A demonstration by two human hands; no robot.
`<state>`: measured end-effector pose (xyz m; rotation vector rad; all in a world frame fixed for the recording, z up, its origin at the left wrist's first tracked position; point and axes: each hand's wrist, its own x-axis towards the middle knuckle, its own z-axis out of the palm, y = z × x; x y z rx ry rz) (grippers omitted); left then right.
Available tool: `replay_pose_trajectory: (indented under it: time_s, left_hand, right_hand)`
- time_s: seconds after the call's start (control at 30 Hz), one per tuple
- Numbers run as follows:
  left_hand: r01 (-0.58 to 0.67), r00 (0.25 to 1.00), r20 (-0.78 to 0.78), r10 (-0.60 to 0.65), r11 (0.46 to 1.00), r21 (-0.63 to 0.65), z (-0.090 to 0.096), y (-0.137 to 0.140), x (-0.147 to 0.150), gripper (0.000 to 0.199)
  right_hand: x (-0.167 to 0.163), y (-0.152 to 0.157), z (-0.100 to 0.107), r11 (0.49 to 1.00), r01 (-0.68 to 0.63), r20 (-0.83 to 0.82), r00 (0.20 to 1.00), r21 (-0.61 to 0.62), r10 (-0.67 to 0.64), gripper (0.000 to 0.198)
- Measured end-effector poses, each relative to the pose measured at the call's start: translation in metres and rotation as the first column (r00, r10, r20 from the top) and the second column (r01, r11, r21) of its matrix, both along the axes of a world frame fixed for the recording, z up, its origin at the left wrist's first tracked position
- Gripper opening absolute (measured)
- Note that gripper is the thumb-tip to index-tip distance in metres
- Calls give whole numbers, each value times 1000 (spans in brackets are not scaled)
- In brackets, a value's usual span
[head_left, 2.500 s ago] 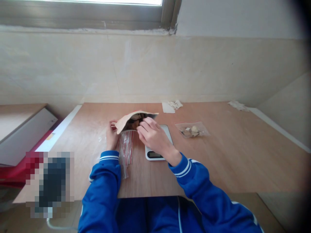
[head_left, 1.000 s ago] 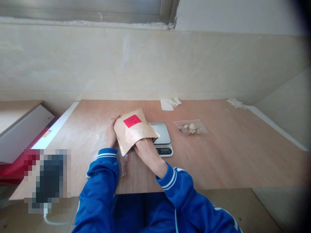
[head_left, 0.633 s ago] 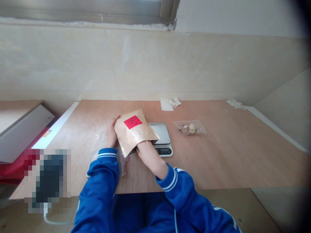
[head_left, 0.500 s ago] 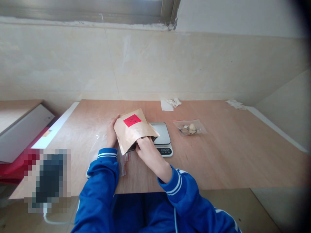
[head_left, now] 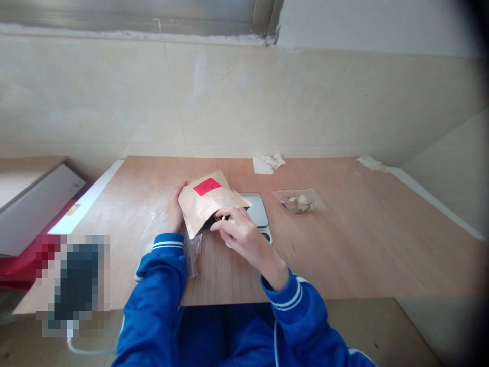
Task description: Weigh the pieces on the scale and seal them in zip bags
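A brown kraft paper pouch (head_left: 202, 206) with a red label is tilted, its dark mouth facing me and to the right. Around its left side my left hand (head_left: 176, 209) is closed, with some fingers hidden behind it. My right hand (head_left: 240, 229) is at the mouth, pinching a few small pale pieces (head_left: 225, 217) whose kind I cannot make out. Partly covered by the pouch and my right hand is a white kitchen scale (head_left: 256, 208). Under my left forearm lie clear zip bags (head_left: 193, 257) with red seals.
A clear zip bag (head_left: 300, 201) with pale and dark dried pieces lies right of the scale. Crumpled white tissue (head_left: 274, 161) and a white paper (head_left: 262, 165) are at the table's back edge. A pixelated dark object (head_left: 78, 280) with a white cable is at the front left.
My right hand has drawn back out of the pouch, rightward and toward me, with small pale pieces now showing between its fingers. My left hand and the pouch have barely moved.
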<state>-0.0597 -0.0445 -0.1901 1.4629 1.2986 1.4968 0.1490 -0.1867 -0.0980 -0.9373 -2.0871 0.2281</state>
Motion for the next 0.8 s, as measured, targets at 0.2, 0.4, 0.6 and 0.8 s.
replay_pose_trajectory:
  time_s: [0.2,0.4,0.6,0.8]
  left_hand:
    - [-28,1000,4,28,1000,-10,-5,1,1,45]
    - [-136,990,-49,133,989,-54,-7,5,4,43]
    - [-286,939,-210,271,958,-41,-7,4,0,40]
    - [-272,934,-250,257,962,-27,-8,3,-2,40]
  right_hand:
    - [17,-12,7,994,-22,-377,926,-104,-19,16]
    - [52,-12,-23,940,3,-696,671,-340,-254,9]
    - [70,21,-65,782,24,-672,497,-622,-549,27]
    - [62,58,-65,760,112,-579,580,-640,-573,29]
